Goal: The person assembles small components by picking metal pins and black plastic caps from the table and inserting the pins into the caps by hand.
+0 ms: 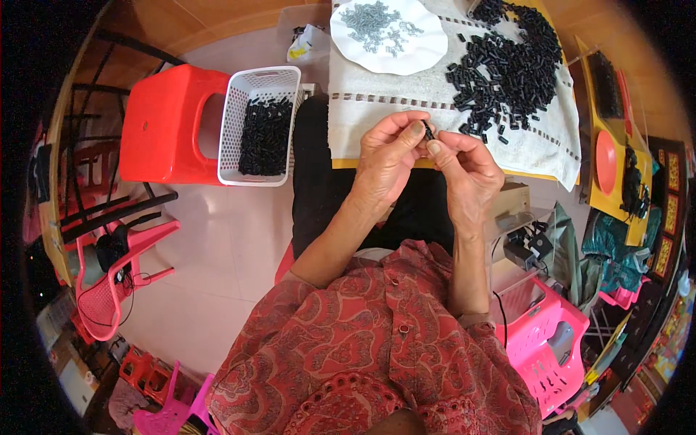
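Observation:
A small black plastic piece (428, 130) is pinched between the fingertips of my two hands, just over the near edge of the towel-covered table. My left hand (384, 159) is closed on it with thumb and forefinger. From the other side, the thumb and fingers of my right hand (470, 174) close on the same piece. A big pile of similar black pieces (507, 72) lies beyond my right hand on the white towel (399, 130). Farther off, a white scalloped plate (391, 64) holds many tiny clear grey parts (373, 25).
To my left, a white perforated basket (226, 130) holds many black pieces, beside a red plastic stool (163, 123). A pink chair (119, 275) stands lower left, and a pink basket (547, 348) lower right. At right, a yellow board (616, 210) carries a red dish (605, 161).

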{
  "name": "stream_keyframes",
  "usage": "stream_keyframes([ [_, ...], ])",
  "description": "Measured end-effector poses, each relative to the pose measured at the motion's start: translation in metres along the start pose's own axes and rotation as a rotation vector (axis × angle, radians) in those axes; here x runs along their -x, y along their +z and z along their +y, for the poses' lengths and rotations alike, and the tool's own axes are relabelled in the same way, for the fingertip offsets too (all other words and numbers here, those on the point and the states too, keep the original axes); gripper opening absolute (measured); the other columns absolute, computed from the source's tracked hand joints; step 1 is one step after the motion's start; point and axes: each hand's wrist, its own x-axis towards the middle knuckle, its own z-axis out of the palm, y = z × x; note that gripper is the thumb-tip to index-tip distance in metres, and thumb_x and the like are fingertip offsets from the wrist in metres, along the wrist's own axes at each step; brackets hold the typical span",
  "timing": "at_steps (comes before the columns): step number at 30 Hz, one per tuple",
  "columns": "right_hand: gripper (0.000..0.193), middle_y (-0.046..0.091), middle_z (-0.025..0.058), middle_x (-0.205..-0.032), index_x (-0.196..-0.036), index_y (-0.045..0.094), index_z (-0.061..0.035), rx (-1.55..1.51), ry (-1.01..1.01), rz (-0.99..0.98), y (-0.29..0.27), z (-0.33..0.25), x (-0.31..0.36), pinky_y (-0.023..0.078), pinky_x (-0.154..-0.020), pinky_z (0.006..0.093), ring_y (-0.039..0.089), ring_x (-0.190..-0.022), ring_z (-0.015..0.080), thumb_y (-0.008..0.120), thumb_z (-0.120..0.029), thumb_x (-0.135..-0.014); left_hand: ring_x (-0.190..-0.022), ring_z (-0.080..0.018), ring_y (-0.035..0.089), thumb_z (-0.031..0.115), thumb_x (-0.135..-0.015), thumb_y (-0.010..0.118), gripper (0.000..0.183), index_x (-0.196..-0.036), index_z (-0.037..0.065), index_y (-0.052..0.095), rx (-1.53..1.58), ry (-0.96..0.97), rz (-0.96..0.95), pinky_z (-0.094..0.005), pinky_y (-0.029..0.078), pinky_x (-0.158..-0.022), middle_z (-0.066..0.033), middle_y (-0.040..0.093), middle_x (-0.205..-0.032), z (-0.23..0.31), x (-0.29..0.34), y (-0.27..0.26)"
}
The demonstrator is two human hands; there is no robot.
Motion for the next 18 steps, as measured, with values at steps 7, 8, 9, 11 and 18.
stream_keyframes([
  [7, 0.012, 0.068, 0.0039, -0.086, -0.097, 0.067, 0.0026, 0.053, -0.056, -0.043, 0.0022, 0.0003, 0.0007, 0.050, -0.072, 0.0208, 0.062, -0.078, 0.0081, 0.067, 0.002, -0.085, -0.083, -0.0139, 0.061, 0.010, -0.092, 0.060, 0.018, -0.109, 0.002, 0.063, 0.005, -0.005, 0.007, -0.0293, 0.050, -0.073, -0.0065, 0.065, -0.095, 0.0031, 0.0018, 0.0030],
  [8, 0.012, 0.068, 0.0045, -0.087, -0.098, 0.066, 0.0027, 0.039, -0.056, -0.054, 0.0026, 0.0001, 0.0007, 0.050, -0.072, 0.0210, 0.062, -0.079, 0.0085, 0.067, 0.002, -0.086, -0.082, -0.0136, 0.061, 0.010, -0.093, 0.060, 0.019, -0.109, 0.002, 0.063, 0.019, -0.015, 0.005, -0.0292, 0.050, -0.074, -0.0065, 0.065, -0.095, 0.0035, 0.0020, 0.0029],
  [9, 0.012, 0.068, 0.0045, -0.087, -0.098, 0.066, 0.0027, 0.038, -0.056, -0.055, 0.0033, -0.0007, 0.0010, 0.050, -0.072, 0.0210, 0.062, -0.079, 0.0085, 0.067, 0.002, -0.086, -0.082, -0.0132, 0.060, 0.010, -0.093, 0.059, 0.019, -0.110, 0.002, 0.063, 0.033, -0.024, 0.001, -0.0290, 0.050, -0.074, -0.0065, 0.065, -0.096, 0.0038, 0.0024, 0.0029],
  [11, 0.012, 0.069, 0.0053, -0.088, -0.099, 0.065, 0.0027, 0.020, -0.059, -0.056, 0.0045, -0.0017, 0.0014, 0.051, -0.073, 0.0210, 0.063, -0.080, 0.0091, 0.066, 0.002, -0.086, -0.081, -0.0128, 0.060, 0.010, -0.093, 0.059, 0.019, -0.110, 0.002, 0.063, 0.042, -0.033, -0.001, -0.0290, 0.050, -0.074, -0.0065, 0.065, -0.096, 0.0039, 0.0022, 0.0023],
  [18, 0.011, 0.069, 0.0063, -0.090, -0.097, 0.065, 0.0034, -0.003, -0.073, -0.032, 0.0061, 0.0036, 0.0024, 0.051, -0.073, 0.0208, 0.064, -0.080, 0.0092, 0.066, 0.001, -0.087, -0.081, -0.0119, 0.059, 0.011, -0.094, 0.058, 0.019, -0.110, 0.002, 0.062, 0.066, -0.050, 0.001, -0.0284, 0.050, -0.075, -0.0064, 0.065, -0.097, 0.0035, 0.0017, 0.0014],
])
